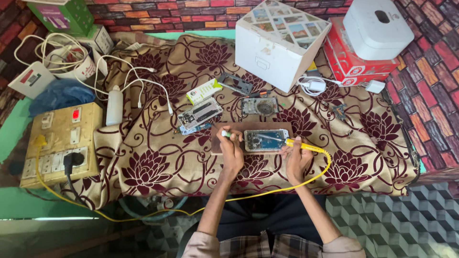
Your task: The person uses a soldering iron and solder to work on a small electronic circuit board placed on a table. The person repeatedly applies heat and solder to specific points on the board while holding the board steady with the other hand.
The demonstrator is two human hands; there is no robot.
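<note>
An opened phone (260, 140) with its circuit board showing lies on a brown board (216, 144) in the middle of the cloth-covered table. My right hand (297, 160) grips a yellow soldering iron (306, 146) whose tip points left onto the phone's board. My left hand (232, 152) is closed around a small green-tipped tool (225, 134) just left of the phone. The iron's yellow cable (267, 191) runs down and left off the table edge.
Two more dismantled phones (200, 114) (259, 105), a white bottle (114, 105), white cables (143, 79) and a charger (313, 86) lie behind. A white box (277, 43), red boxes (358, 67) and a switchboard (62, 143) ring the work area.
</note>
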